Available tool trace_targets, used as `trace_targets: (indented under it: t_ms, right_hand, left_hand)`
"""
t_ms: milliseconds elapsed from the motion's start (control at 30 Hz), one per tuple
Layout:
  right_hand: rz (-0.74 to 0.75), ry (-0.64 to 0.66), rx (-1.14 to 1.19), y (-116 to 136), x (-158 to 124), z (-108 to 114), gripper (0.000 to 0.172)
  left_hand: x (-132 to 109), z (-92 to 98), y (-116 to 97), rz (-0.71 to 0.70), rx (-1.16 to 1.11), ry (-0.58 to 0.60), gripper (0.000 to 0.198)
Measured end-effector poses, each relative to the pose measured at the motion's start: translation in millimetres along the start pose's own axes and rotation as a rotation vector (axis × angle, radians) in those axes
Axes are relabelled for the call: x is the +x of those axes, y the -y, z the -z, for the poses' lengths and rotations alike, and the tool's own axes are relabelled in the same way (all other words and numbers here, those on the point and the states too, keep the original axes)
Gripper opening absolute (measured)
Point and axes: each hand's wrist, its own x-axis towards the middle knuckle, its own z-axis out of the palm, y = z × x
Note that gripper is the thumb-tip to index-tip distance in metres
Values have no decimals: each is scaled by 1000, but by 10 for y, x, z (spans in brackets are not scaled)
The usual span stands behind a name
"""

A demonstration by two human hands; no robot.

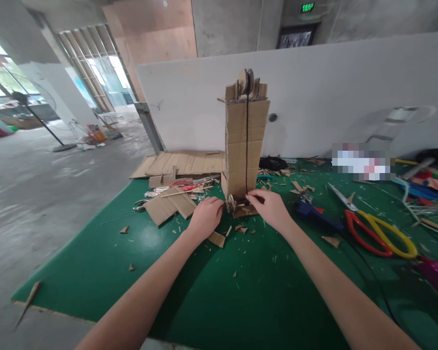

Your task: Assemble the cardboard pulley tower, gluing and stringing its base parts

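A tall cardboard tower (246, 146) stands upright on the green mat (241, 291). A round cardboard wheel (246, 81) sits at its top, and a dark string (247, 146) runs down its front. My left hand (205, 216) is curled at the tower's lower left, fingers closed against a small spool-like part (232, 204) at the base. My right hand (270, 208) pinches at the bottom end of the string, at the tower's lower right. What exactly each hand's fingers hold is partly hidden.
Flat cardboard sheets (184, 164) and cut pieces (170, 206) lie left of the tower. Large scissors with red and yellow handles (374, 231) lie at right, beside a blue tool (316, 214) and scattered scraps. A white partition (332, 92) stands behind. The mat's left edge drops to the floor.
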Motion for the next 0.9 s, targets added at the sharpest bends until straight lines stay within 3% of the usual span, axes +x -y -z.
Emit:
trace_targets:
  t_ms: [433, 800, 900]
  right_hand:
    - [1, -53, -56, -12, -15, -44, 19]
    - [193, 120, 11, 114, -27, -39, 17]
    - [172, 100, 33, 113, -22, -67, 17]
  left_hand:
    - [-15, 3, 6, -53, 66, -81, 24]
    - [-27, -2, 56, -106, 89, -124, 23]
    - [-27, 2, 55, -116, 87, -116, 23]
